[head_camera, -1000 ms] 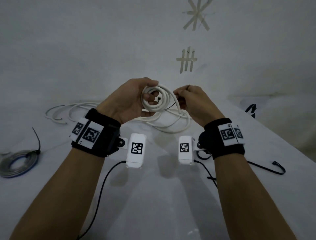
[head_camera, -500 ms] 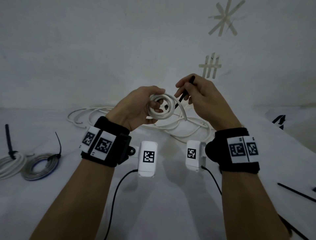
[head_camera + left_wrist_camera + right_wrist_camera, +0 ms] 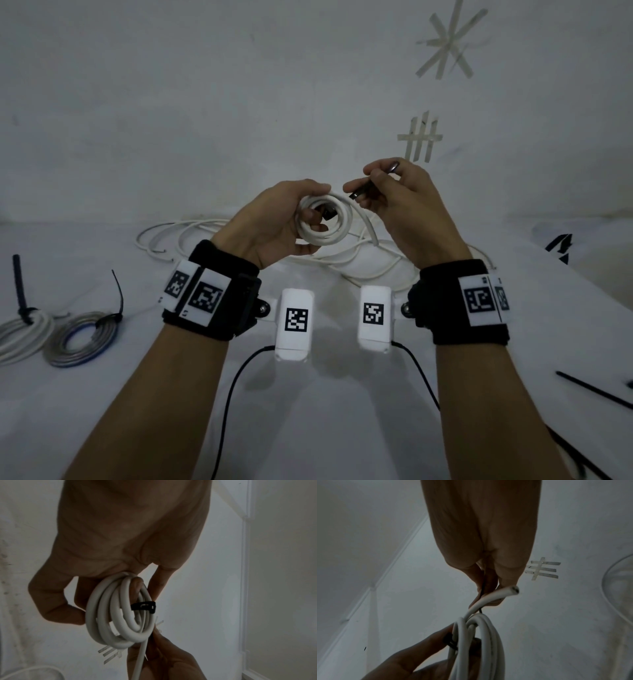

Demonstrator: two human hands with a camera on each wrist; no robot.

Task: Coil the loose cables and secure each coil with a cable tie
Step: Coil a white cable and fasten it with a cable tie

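White tabletop (image 3: 325, 428) against a pale wall with tape marks (image 3: 420, 138); loose white cable (image 3: 178, 236) sprawled at the back; two tied coils (image 3: 73, 337) lying far left. Raised above it: left hand (image 3: 270, 222), fingers curled round the white coil (image 3: 325, 222), black tie head (image 3: 143, 607) showing at the loop; right hand (image 3: 400, 202), fingertips pinched together on the black cable tie (image 3: 364, 188) just beside the coil.

A bare recording setup, not a lived-in room: a white-covered table (image 3: 308, 411) against a plain white wall (image 3: 205, 102) marked with tape strips (image 3: 420, 140).
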